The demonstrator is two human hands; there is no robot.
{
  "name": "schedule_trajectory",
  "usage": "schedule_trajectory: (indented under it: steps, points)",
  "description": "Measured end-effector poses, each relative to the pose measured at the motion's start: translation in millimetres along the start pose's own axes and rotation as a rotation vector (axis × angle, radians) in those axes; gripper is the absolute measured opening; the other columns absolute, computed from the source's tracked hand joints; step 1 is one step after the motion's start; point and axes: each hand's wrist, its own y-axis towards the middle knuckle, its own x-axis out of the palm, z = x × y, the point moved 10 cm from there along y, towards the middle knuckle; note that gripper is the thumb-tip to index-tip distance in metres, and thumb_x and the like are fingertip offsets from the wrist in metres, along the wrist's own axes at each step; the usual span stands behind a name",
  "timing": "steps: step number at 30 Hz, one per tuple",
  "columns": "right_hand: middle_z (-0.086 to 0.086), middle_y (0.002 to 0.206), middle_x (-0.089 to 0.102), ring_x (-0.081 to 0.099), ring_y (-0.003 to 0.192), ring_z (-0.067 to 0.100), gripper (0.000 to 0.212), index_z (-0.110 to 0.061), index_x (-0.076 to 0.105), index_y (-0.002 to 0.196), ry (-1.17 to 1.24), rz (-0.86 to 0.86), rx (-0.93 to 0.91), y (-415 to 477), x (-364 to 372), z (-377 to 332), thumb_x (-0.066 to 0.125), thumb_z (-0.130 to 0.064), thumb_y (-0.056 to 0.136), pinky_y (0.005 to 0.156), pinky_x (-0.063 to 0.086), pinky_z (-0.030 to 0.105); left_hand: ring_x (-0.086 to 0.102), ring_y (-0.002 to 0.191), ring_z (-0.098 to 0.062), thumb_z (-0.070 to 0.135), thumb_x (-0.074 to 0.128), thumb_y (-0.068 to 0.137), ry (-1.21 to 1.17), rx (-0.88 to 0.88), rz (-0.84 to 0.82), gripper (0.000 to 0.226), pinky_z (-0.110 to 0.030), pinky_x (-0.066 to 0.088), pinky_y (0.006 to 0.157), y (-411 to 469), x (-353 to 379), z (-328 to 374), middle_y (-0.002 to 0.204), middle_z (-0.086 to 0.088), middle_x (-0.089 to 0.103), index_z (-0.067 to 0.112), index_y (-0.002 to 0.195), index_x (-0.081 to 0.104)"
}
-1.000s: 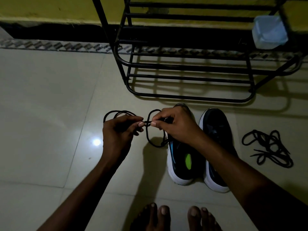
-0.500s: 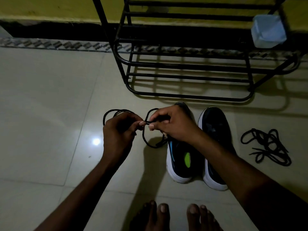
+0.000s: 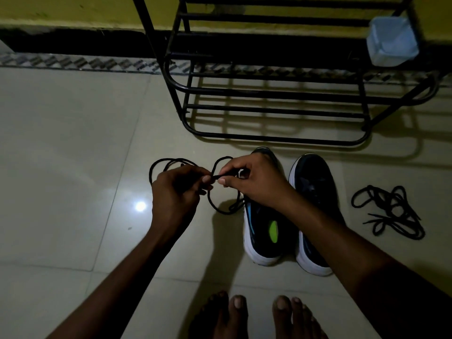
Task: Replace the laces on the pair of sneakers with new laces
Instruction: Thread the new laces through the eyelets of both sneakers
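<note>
Two dark sneakers with white soles stand side by side on the floor, the left sneaker (image 3: pixel 265 231) and the right sneaker (image 3: pixel 315 192), toes pointing away from me. A black lace (image 3: pixel 215 204) hangs in loops between my hands, just left of the sneakers. My left hand (image 3: pixel 177 192) pinches one part of it, with loops sticking out behind the hand. My right hand (image 3: pixel 252 179) pinches the lace close by, over the left sneaker's toe. A second pile of black laces (image 3: pixel 389 211) lies loose on the floor to the right.
A black metal shoe rack (image 3: pixel 276 111) stands behind the sneakers against the yellow wall, with a pale blue container (image 3: pixel 391 41) on its right end. My bare feet (image 3: pixel 259 316) are at the bottom edge. Pale floor tiles (image 3: pixel 68 155) spread to the left.
Both hands stay close together on the lace and have shifted only slightly. The loop hanging between them has changed shape a little.
</note>
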Motion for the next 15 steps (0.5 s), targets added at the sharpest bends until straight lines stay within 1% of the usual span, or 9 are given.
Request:
schedule_trajectory:
  steps: [2,4,5,7,9,11,12,13,15]
  points:
    - [-0.006,0.077,0.074,0.066,0.070,0.003,0.005,-0.016,0.079,0.090,-0.026,0.013,-0.006,0.0,-0.8,-0.6,0.078,-0.014,0.085,0.065,0.050,0.024,0.073,0.070,-0.012,0.008,0.073,0.091,-0.004,0.011,-0.011,0.011,-0.024,0.057,0.064,-0.9,1.4,1.6,0.073,0.007,0.075,0.017,0.087,0.077]
    - [-0.006,0.075,0.073,0.068,0.069,0.006,0.006,-0.016,0.078,0.088,0.011,0.057,-0.012,-0.4,-3.8,-2.5,0.077,-0.012,0.086,0.066,0.055,0.027,0.074,0.078,-0.014,0.009,0.069,0.095,-0.047,0.016,-0.020,0.009,-0.026,0.057,0.067,0.1,2.6,-0.3,0.081,0.005,0.076,0.014,0.095,0.076]
    - [-0.004,0.074,0.073,0.068,0.064,0.008,0.006,-0.014,0.077,0.088,0.081,0.093,-0.002,-1.5,-6.4,-3.5,0.076,-0.008,0.086,0.062,0.055,0.028,0.074,0.084,-0.015,0.007,0.065,0.097,-0.099,-0.009,-0.023,0.011,-0.028,0.057,0.070,1.2,4.4,-5.1,0.088,0.003,0.077,0.013,0.101,0.074]
    - [0.008,0.070,0.071,0.065,0.052,0.019,0.006,-0.004,0.074,0.091,0.289,0.175,0.022,-2.9,-12.8,-7.2,0.073,0.000,0.087,0.052,0.050,0.024,0.073,0.099,-0.018,-0.005,0.054,0.098,-0.243,-0.096,-0.074,0.025,-0.035,0.057,0.084,2.4,15.8,-16.9,0.100,0.000,0.078,0.011,0.109,0.071]
    - [0.017,0.069,0.069,0.066,0.053,0.029,0.008,0.002,0.072,0.095,0.469,0.249,0.017,-3.2,-19.8,-16.3,0.071,0.004,0.088,0.051,0.051,0.028,0.068,0.114,-0.021,-0.015,0.047,0.088,-0.411,-0.163,-0.188,0.043,-0.043,0.051,0.100,0.0,37.1,-16.2,0.111,-0.004,0.076,0.012,0.113,0.070]
    - [0.018,0.071,0.070,0.068,0.058,0.030,0.009,0.001,0.072,0.095,0.617,0.303,0.022,-1.7,-27.5,-23.5,0.070,0.004,0.087,0.056,0.054,0.030,0.063,0.123,-0.023,-0.016,0.044,0.078,-0.588,-0.161,-0.330,0.054,-0.036,0.047,0.103,-5.0,58.3,-3.7,0.123,-0.009,0.072,0.012,0.116,0.069]
    - [0.017,0.074,0.071,0.069,0.060,0.028,0.009,0.000,0.072,0.096,0.696,0.316,0.045,-0.3,-30.8,-24.5,0.070,0.004,0.088,0.057,0.055,0.032,0.062,0.123,-0.024,-0.015,0.044,0.075,-0.638,-0.147,-0.407,0.057,-0.031,0.048,0.100,-7.9,66.8,3.2,0.126,-0.011,0.069,0.010,0.120,0.066]
    - [0.017,0.076,0.070,0.069,0.061,0.025,0.009,0.000,0.071,0.096,0.763,0.324,0.074,1.3,-33.8,-23.5,0.069,0.004,0.088,0.058,0.055,0.033,0.064,0.118,-0.027,-0.013,0.046,0.075,-0.648,-0.132,-0.483,0.056,-0.028,0.050,0.095,-11.4,73.6,8.3,0.123,-0.015,0.069,0.008,0.123,0.064]
    - [0.017,0.077,0.069,0.067,0.059,0.023,0.008,0.000,0.070,0.096,0.791,0.352,0.104,2.8,-44.2,-20.0,0.067,0.004,0.089,0.055,0.052,0.029,0.066,0.096,-0.034,-0.008,0.055,0.078,-0.584,-0.115,-0.588,0.045,-0.030,0.052,0.084,-19.2,79.9,10.5,0.098,-0.028,0.068,0.004,0.121,0.061]
